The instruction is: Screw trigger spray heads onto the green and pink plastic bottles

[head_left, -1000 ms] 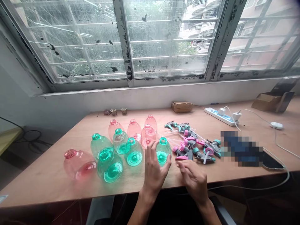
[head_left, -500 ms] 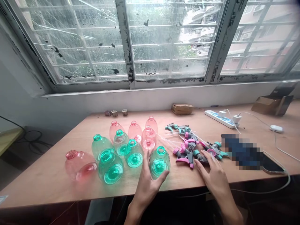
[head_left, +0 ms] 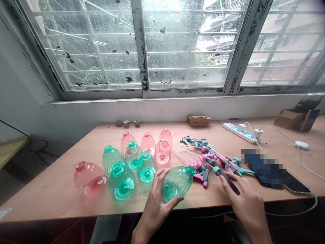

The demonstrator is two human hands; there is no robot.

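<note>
My left hand (head_left: 157, 200) is wrapped round a clear green bottle (head_left: 176, 184), which tilts with its open neck toward the right. My right hand (head_left: 245, 196) pinches a dark grey spray trigger head (head_left: 230, 183) with a green collar, and the collar points left toward the bottle's neck, apart from it. Just beyond that hand lies a pile of pink, teal and grey spray heads (head_left: 208, 157) with thin tubes. To the left stand several green bottles (head_left: 124, 184) and several pink bottles (head_left: 163, 150), all with open necks. One pink bottle (head_left: 90, 179) leans at the far left.
A white power strip (head_left: 240, 133) with plugs and cables lies at the back right. Phones (head_left: 297, 181) rest near the right front edge. A small cardboard box (head_left: 198, 120) and an open carton (head_left: 297, 117) stand by the wall under the window.
The bottle in my left hand has gone from upright to tilted right. My right hand has drawn a spray head out of the pile. The view has shifted slightly.
</note>
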